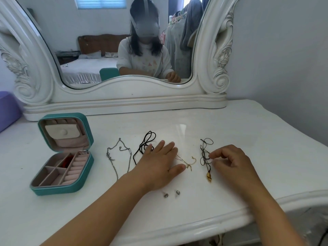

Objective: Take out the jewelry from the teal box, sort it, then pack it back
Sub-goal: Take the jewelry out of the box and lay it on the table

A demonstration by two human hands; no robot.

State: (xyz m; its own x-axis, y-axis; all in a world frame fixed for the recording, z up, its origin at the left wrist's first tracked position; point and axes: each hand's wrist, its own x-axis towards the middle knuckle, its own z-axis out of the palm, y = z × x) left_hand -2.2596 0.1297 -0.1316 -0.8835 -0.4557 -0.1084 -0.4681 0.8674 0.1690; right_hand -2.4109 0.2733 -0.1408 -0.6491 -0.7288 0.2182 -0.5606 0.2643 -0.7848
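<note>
Nearest, two small silver beads (171, 194) are lying loose on the desk (248, 139); being tiny and round, they are likely to roll and are best pinched singly. Beyond them, four necklaces are being sorted in a row. The right hand (229, 162) is pinching the black cord necklace with the gold pendant (205, 158). The left hand (159, 162) is being pressed flat, fingers straight, over the thin gold chain (189, 163). A second black cord (144, 144) and a silver chain (119, 157) are lying to the left. All are judged light, limp and tangle-prone, so lifting by the clasp or pendant is advised. Farther left, the teal box (62, 157) is standing open, something red being left inside.
</note>
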